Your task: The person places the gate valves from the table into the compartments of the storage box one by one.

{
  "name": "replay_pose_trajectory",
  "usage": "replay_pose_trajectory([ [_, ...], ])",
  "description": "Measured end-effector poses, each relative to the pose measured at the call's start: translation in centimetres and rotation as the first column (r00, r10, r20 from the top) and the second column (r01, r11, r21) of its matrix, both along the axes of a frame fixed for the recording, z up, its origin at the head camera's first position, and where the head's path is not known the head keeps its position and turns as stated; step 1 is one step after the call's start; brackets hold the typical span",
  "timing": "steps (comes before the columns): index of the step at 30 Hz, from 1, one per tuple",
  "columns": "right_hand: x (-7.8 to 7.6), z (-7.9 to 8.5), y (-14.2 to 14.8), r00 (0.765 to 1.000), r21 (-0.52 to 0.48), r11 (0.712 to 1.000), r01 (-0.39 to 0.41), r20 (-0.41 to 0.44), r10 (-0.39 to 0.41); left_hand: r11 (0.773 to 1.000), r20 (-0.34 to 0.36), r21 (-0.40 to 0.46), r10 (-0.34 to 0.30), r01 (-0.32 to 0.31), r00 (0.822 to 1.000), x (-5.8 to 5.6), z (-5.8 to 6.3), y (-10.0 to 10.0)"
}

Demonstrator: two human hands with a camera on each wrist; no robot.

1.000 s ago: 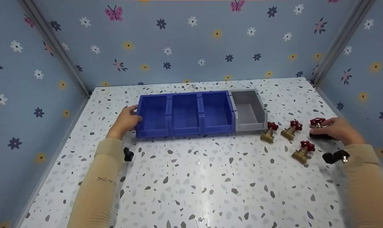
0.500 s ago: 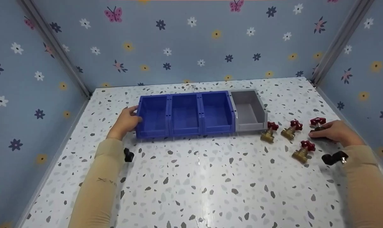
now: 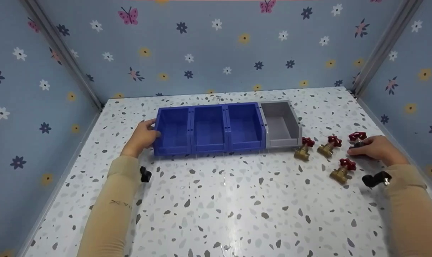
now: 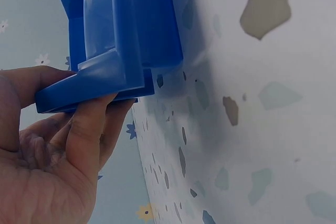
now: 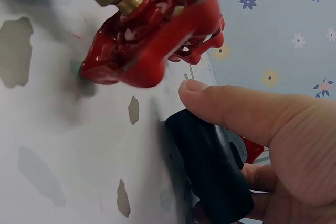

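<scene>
Our left hand [image 3: 141,138] grips the leftmost blue bin [image 3: 173,132]; our right hand [image 3: 380,148] pinches a black valve [image 5: 207,163] near the worktop's [image 3: 201,200] right edge. Three brass valves [image 3: 339,175] lie beside; seemingly, none is stowed yet.

- Three blue plastic storage bins [image 3: 172,150] [image 3: 209,147] [image 3: 246,145]
- One grey plastic storage bin [image 3: 282,143]
- Three brass valves [image 3: 302,153] [image 3: 325,150] [image 3: 339,175] with red handwheels [image 3: 308,141] [image 3: 334,141] [image 3: 347,164]
- One black valve [image 5: 210,166] with red handwheel [image 3: 357,136]
- Two hands [image 3: 141,138] [image 3: 381,149]
</scene>
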State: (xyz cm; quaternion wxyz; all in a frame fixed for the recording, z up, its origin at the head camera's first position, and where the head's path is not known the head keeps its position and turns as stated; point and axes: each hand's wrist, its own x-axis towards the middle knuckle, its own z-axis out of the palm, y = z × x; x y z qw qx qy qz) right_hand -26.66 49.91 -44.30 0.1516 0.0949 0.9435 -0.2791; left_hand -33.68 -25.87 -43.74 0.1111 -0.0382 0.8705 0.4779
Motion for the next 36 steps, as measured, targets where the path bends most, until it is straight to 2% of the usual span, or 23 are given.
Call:
replay_pose_trajectory([
  [5,0.0,0.4,-0.4,1.000,0.020,1.000,0.007,-0.009,-0.007,1.000,0.004,0.013,0.000,0.000,1.000,0.1,-0.1,0.1],
  [15,-0.3,1.3,-1.8,0.997,-0.058,0.997,0.058,-0.050,-0.061,1.000,-0.002,0.012,-0.002,0.002,1.000,0.1,0.0,0.2],
  [25,-0.6,2.6,-2.4,0.998,-0.062,0.997,0.044,-0.035,-0.046,1.000,-0.007,0.001,0.005,-0.005,1.000,-0.1,-0.4,0.0],
  [36,-1.1,4.2,-3.3,0.995,-0.087,0.991,0.098,-0.022,-0.100,1.000,-0.014,0.003,-0.010,0.010,1.000,-0.1,-0.3,-0.1],
])
